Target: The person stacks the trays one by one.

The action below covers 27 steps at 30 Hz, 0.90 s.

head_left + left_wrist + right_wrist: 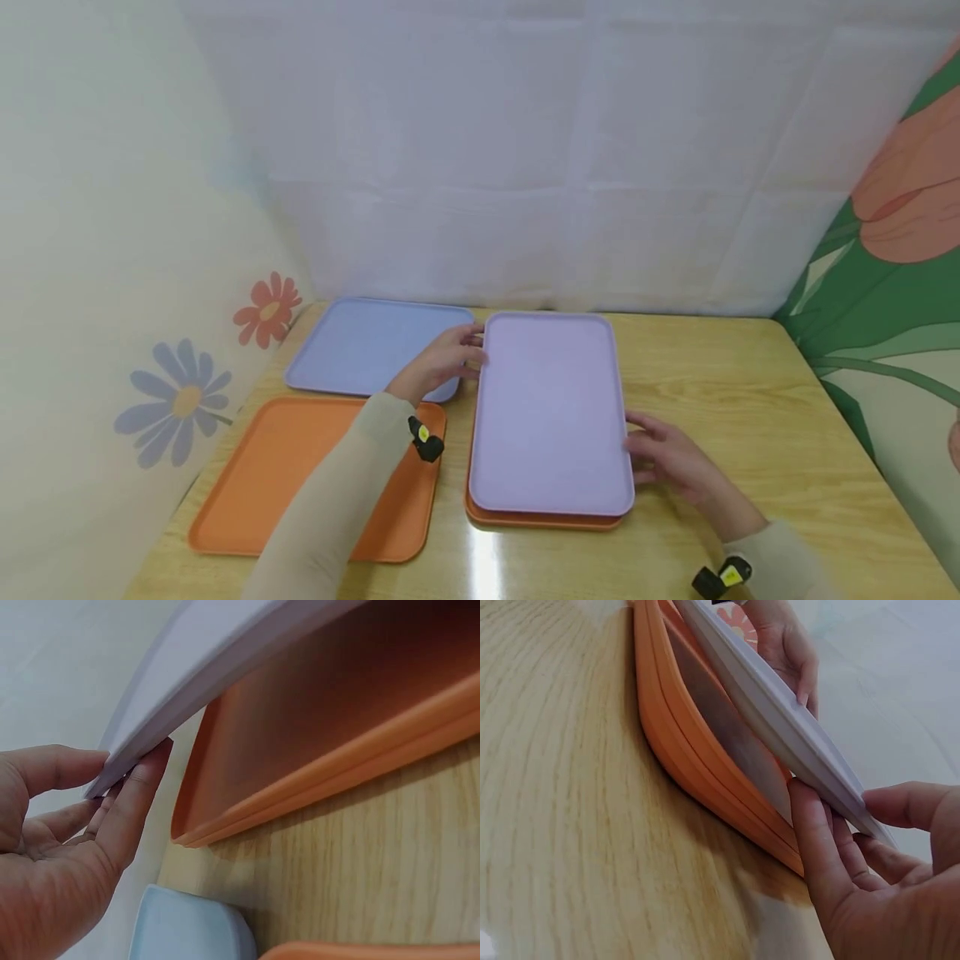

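Observation:
A lilac tray (551, 408) is held between both hands, with its long sides pointing away from me. My left hand (447, 357) pinches its left edge, thumb on top and fingers beneath. On the opposite edge, nearer to me, my right hand (671, 457) grips with its thumb above and fingers under the rim. Directly below lies an orange tray (543, 522), mostly hidden in the head view. Both wrist views show the lilac tray raised at a tilt over the orange tray (686, 735), a gap between them.
A light blue tray (382, 346) lies at the back left of the wooden table (720, 375). Nearer on that side is another orange tray (262, 475), partly under my left forearm. White cloth (525, 167) hangs behind the table; a flower-patterned wall (180, 400) stands at left.

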{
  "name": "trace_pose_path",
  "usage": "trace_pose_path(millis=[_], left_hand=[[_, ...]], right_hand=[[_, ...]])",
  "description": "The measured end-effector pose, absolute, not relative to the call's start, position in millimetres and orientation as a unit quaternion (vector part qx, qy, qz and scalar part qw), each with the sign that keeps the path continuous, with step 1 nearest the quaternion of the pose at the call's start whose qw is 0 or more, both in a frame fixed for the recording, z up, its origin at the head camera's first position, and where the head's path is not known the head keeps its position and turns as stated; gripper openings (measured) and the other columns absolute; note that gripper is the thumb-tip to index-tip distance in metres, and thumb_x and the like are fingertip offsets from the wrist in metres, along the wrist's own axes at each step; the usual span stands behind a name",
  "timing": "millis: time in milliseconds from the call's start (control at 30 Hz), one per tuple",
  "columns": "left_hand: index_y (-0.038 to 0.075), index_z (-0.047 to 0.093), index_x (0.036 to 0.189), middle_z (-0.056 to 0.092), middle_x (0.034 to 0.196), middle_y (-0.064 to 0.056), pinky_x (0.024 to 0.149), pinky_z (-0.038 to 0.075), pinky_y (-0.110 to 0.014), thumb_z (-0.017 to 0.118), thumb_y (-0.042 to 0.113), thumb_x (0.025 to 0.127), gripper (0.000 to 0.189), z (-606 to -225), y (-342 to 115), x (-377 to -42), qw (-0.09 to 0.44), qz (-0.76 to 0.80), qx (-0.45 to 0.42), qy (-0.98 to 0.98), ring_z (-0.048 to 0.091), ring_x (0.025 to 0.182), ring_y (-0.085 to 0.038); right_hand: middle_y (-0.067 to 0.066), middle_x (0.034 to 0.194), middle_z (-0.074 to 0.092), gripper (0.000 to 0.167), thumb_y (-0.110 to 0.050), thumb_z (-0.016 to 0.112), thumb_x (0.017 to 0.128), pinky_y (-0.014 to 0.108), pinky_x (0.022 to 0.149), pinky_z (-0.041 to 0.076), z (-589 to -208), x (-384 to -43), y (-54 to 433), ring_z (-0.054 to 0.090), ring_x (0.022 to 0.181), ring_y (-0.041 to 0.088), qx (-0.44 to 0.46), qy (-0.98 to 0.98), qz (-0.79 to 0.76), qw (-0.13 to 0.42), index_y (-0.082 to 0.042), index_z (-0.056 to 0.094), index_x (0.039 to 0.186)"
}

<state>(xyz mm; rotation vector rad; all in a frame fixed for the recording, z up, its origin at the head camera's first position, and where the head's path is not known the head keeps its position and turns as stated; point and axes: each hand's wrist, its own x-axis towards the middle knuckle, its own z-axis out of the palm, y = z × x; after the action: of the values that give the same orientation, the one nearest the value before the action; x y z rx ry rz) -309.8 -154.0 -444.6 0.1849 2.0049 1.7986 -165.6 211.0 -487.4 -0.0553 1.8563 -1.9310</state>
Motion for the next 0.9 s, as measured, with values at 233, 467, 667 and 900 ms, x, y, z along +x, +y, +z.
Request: trace_pose_path(millis=[233,467,667,900], left_hand=[[-0.003,0.028,0.156,0.044,0.143,-0.027,0.082,0.059,-0.04,0.057,-0.008,0.091,0.072,-451.0,-155.4,-313.9,0.228,0.631,0.075,0.738,0.057,0.108,-0.027],[-0.003,0.03,0.156,0.046,0.143,-0.026,0.083,0.06,-0.042,0.058,-0.007,0.091,0.071,-454.6,-155.1,-314.0,0.228,0.613,0.072,0.753,0.059,0.106,-0.026],[-0.004,0.031,0.155,0.047,0.14,-0.027,0.085,0.059,-0.045,0.056,-0.009,0.09,0.07,-456.4,-156.2,-312.6,0.228,0.61,0.077,0.755,0.059,0.105,-0.027],[-0.005,0.029,0.155,0.046,0.139,-0.026,0.08,0.06,-0.039,0.056,-0.01,0.091,0.069,-455.1,-156.8,-311.8,0.229,0.605,0.071,0.76,0.06,0.101,-0.026]], right_hand=[[0.004,0.105,0.068,0.072,-0.011,0.059,0.1,0.044,0.081,0.06,-489.1,-163.0,207.2,0.067,0.097,0.018,-0.004,0.69,-0.689,0.222,0.008,0.02,0.157],[0.007,0.105,0.067,0.07,-0.009,0.059,0.099,0.045,0.081,0.061,-490.0,-161.4,205.1,0.068,0.097,0.019,-0.01,0.697,-0.684,0.216,0.011,0.023,0.155],[0.013,0.109,0.065,0.068,-0.007,0.061,0.098,0.047,0.08,0.061,-487.7,-161.1,201.3,0.067,0.096,0.022,-0.002,0.71,-0.672,0.21,0.011,0.026,0.154],[0.017,0.11,0.06,0.065,-0.004,0.063,0.095,0.043,0.074,0.062,-484.2,-161.0,196.1,0.067,0.091,0.022,0.0,0.75,-0.634,0.189,0.013,0.034,0.15]])
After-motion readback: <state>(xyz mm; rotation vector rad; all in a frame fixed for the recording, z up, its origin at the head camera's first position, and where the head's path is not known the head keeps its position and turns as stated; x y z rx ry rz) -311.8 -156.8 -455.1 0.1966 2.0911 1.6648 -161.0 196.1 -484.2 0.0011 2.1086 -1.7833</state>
